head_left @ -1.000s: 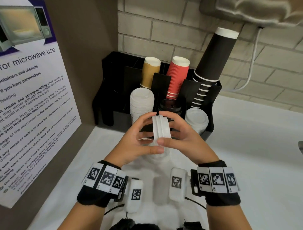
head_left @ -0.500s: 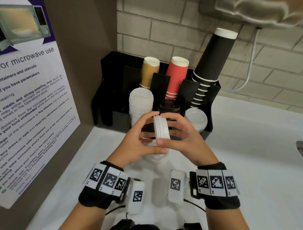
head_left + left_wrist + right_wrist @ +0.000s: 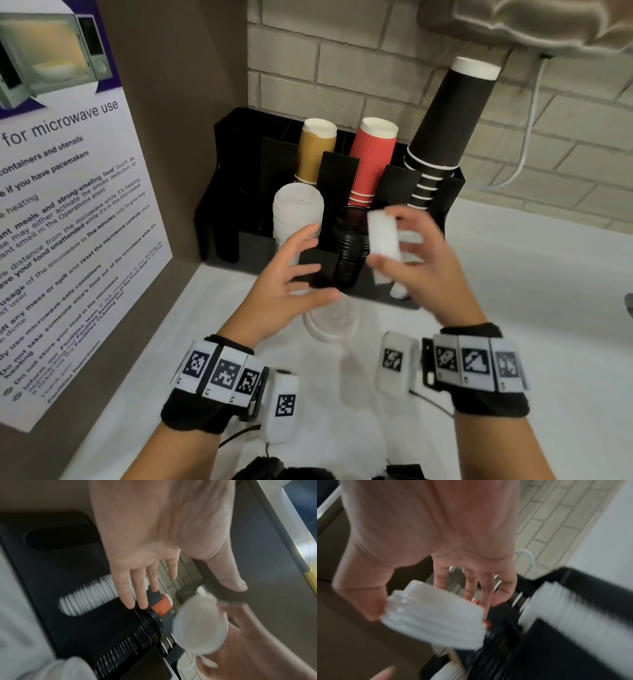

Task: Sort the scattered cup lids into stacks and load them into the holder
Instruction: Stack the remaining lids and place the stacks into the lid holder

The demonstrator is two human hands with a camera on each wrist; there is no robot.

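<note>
My right hand (image 3: 390, 251) grips a short stack of white lids (image 3: 381, 229) on edge, just in front of the black holder (image 3: 233, 192). In the right wrist view that hand (image 3: 426, 601) has the thumb on one side of the stack (image 3: 435, 619) and the fingers on the other. My left hand (image 3: 308, 267) hovers open beside it, fingers spread, holding nothing. The holder's front slots carry a tall white lid stack (image 3: 297, 212), a black lid stack (image 3: 351, 240) and another white stack (image 3: 565, 615), which my right hand mostly hides in the head view. One white lid (image 3: 330, 323) lies on the counter.
Behind the lid slots stand stacks of tan cups (image 3: 315, 150), red cups (image 3: 373, 157) and black cups (image 3: 448, 120). A brown side panel with a microwave poster (image 3: 68, 212) closes off the left. A white cable (image 3: 527, 144) hangs on the brick wall.
My left hand has let go of the lid stack and opened. My right hand alone has carried the stack rightward and toward the holder, tilting it.
</note>
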